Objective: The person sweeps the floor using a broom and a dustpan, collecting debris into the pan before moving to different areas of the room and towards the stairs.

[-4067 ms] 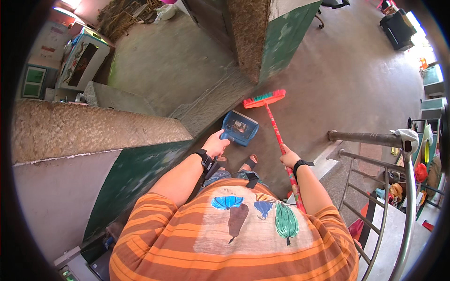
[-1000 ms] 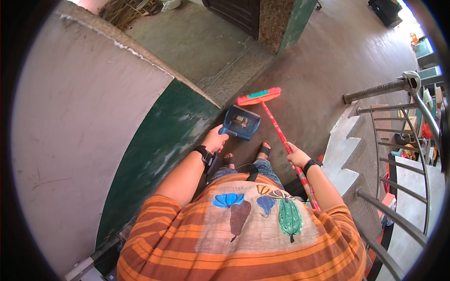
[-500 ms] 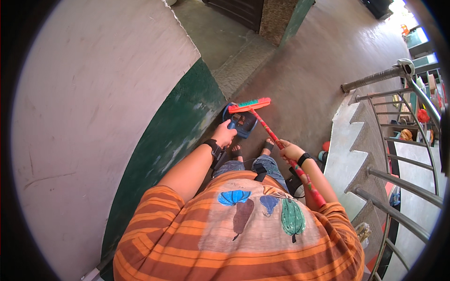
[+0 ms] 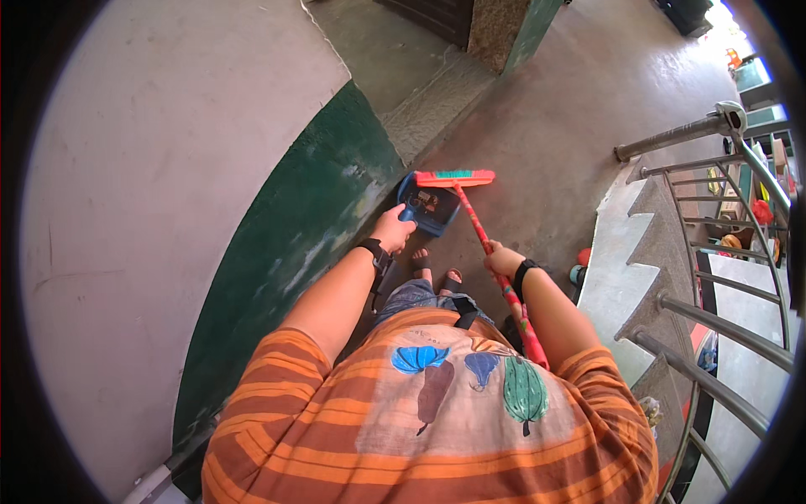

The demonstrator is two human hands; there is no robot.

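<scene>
A blue dustpan is gripped at its handle by my left hand, close to the green lower wall. Bits of brownish debris lie in the pan. My right hand is closed around the patterned red stick of a broom. The broom's wide red head, with green bristles, lies across the dustpan's far edge and reaches past it to the right. Whether the bristles touch the floor, I cannot tell.
On the left rises a white wall with a green lower band. A doorway step lies ahead. At right are stairs with metal railings. A red ball-like object sits near the stairs' base.
The broom head has shifted slightly right and turned more level. My right hand has moved a little left with the stick, and my left hand slightly left. My feet have shifted left.
</scene>
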